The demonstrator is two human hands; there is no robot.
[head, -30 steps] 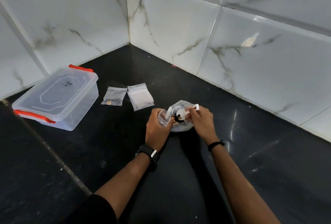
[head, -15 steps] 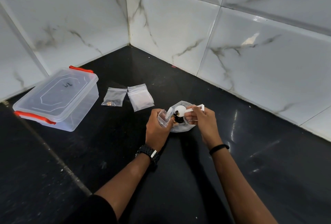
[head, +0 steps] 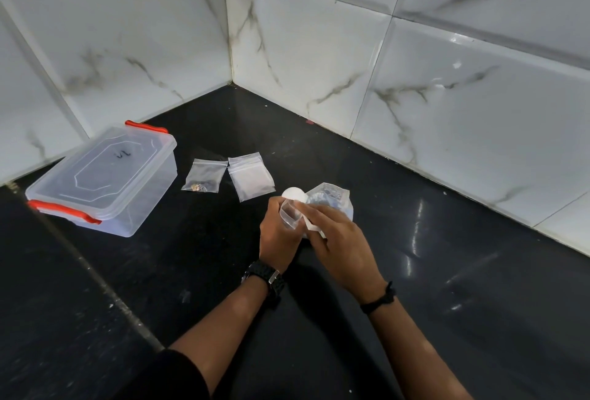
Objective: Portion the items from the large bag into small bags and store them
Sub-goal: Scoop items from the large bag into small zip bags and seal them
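Note:
The large clear bag [head: 332, 200] with small dark items lies on the black counter [head: 447, 272] behind my hands. My left hand [head: 277, 233] holds a small clear bag [head: 290, 212] by its mouth. My right hand [head: 341, 246] grips a white plastic scoop [head: 295, 193], whose round bowl sits over the small bag's mouth. Two more small zip bags lie to the left: one [head: 204, 175] with a few small items at its bottom, and one [head: 251, 176] that looks empty.
A clear lidded storage box [head: 105, 180] with orange latches stands at the left near the wall. White marble-look tiles [head: 319, 57] close the corner behind. The counter has a seam running diagonally at the lower left.
My right hand has lifted the scoop out of the large bag and swung it left, over the small bag in my left hand. The large bag now lies uncovered behind.

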